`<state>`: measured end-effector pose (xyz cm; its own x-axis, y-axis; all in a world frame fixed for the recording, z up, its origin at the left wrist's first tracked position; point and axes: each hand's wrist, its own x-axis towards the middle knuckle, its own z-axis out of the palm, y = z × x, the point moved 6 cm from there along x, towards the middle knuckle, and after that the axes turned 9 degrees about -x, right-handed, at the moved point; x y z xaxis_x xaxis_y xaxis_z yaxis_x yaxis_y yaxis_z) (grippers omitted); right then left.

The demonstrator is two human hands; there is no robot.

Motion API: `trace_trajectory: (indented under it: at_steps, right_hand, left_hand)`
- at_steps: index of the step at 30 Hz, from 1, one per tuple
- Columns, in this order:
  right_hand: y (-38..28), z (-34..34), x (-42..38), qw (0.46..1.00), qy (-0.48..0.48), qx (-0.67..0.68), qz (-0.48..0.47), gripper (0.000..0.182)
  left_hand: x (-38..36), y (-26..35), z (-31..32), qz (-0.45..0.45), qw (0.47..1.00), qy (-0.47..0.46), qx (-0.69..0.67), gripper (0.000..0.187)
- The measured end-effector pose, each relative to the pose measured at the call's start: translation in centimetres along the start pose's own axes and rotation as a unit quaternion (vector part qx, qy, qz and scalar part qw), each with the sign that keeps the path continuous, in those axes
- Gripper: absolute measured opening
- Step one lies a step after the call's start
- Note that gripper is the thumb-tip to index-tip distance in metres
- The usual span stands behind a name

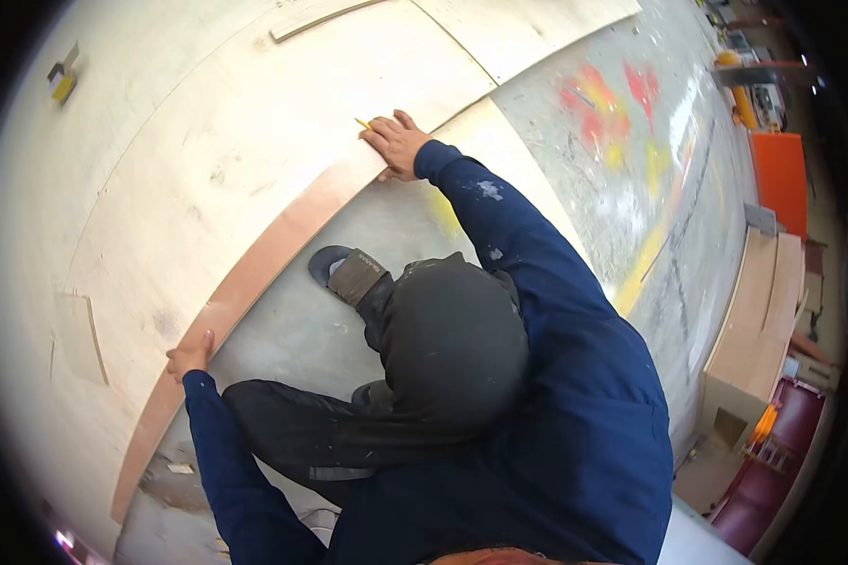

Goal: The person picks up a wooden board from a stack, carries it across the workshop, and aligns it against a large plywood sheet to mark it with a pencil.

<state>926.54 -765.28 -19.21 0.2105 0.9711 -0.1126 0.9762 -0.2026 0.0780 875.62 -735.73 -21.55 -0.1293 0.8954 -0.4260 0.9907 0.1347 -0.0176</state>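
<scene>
A long, thin reddish-brown wood strip (254,268) lies along the edge of a large pale plywood sheet (226,122), bowed in my wide view. My left hand (190,356) grips the strip toward its lower part, the thumb and fingers around its width. At the strip's upper end is my right hand (398,143), resting on the sheet near a seam. A yellow pencil (363,123) pokes out from the right hand's fingers, its tip toward the plywood. Part of the pencil is hidden by the hand.
A yellow-and-black tool (63,87) sits at the sheet's far left. A narrow batten (320,19) and a small board piece (83,334) lie on the plywood. Paint stains mark the grey floor (575,151). Wooden boxes (749,320) and an orange panel (779,184) stand at right.
</scene>
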Motion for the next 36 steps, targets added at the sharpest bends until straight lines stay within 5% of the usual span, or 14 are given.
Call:
trace_trajectory:
  at_steps: [17,20,22,23,25,26,28,30,31,36]
  right_hand:
    - [-0.1,0.2,-0.1,0.999,-0.031,-0.021,0.000,0.089]
    - [0.1,0.7,-0.2,0.999,-0.035,-0.022,0.006,0.089]
    - [-0.3,0.1,-0.1,0.998,-0.060,-0.030,0.013,0.090]
    - [-0.7,-0.6,0.0,0.995,-0.083,-0.047,0.006,0.091]
    - [-1.6,-3.2,1.9,0.980,-0.196,0.019,0.008,0.086]
    - [-2.8,-4.0,1.8,0.992,-0.118,-0.041,-0.034,0.077]
    - [-4.5,-6.0,3.3,0.984,-0.128,-0.055,-0.109,0.063]
    - [-7.2,-7.9,4.9,0.974,-0.110,0.004,-0.200,0.045]
    - [-9.3,-8.3,5.8,0.962,-0.122,0.026,-0.242,0.033]
    - [-24.2,-8.7,7.2,0.875,-0.157,0.031,-0.457,0.033]
  left_hand:
    - [1.1,-0.6,1.5,-0.005,1.000,-0.027,0.015,0.137]
    - [0.9,-0.2,1.3,-0.023,1.000,-0.016,0.010,0.126]
    - [-0.1,2.1,1.0,0.068,0.980,-0.110,0.151,0.107]
    - [3.3,1.7,4.3,0.215,0.961,-0.115,0.129,0.093]
    - [2.8,1.1,4.1,0.314,0.936,-0.123,0.098,0.078]
    - [1.5,1.2,2.7,0.283,0.953,-0.088,0.069,0.077]
    - [2.6,1.0,3.3,0.205,0.968,-0.143,0.032,0.085]
    - [-1.5,1.1,-0.5,-0.044,0.997,-0.067,0.024,0.120]
    - [-1.3,0.6,-0.1,-0.095,0.989,-0.100,-0.046,0.142]
    - [-2.6,0.8,-1.9,-0.117,0.984,-0.113,-0.072,0.136]
